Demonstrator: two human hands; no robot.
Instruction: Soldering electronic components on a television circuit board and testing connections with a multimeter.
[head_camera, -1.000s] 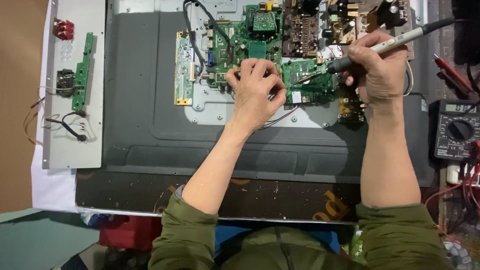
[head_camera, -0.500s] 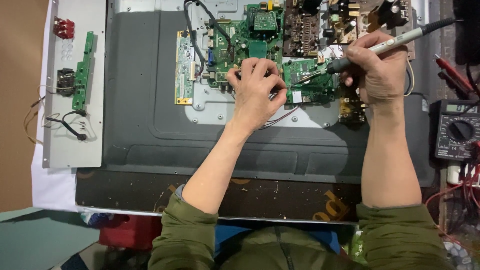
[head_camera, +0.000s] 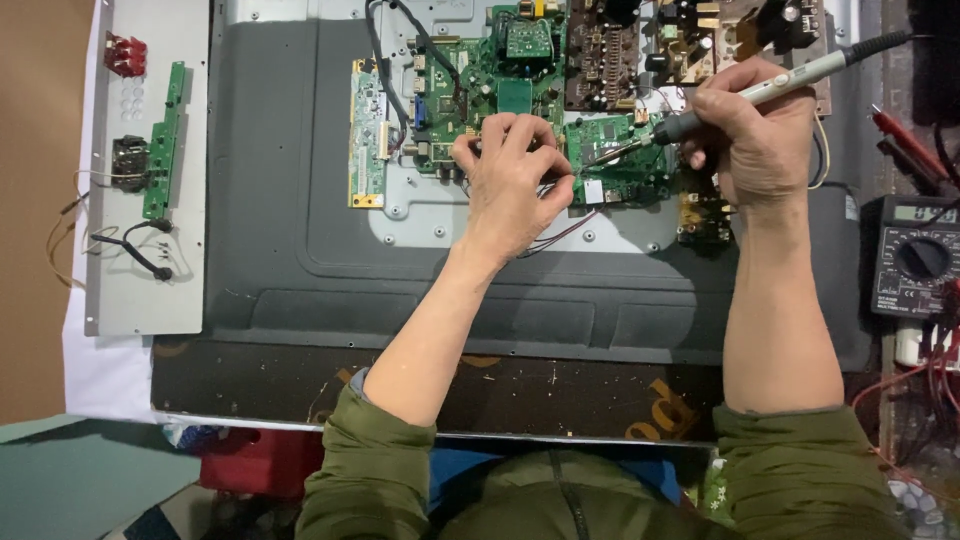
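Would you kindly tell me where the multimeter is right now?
In the head view, the multimeter lies at the far right edge, beside the grey back panel, right of the right hand.

Right hand (head_camera: 755, 140) grips soldering iron (head_camera: 770, 90), tip on green circuit board (head_camera: 610, 170). Left hand (head_camera: 515, 180) rests on board beside tip. Multimeter (head_camera: 915, 258) far right.

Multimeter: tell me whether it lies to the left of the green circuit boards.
No, the multimeter lies at the right edge, beyond the right hand and green circuit boards.
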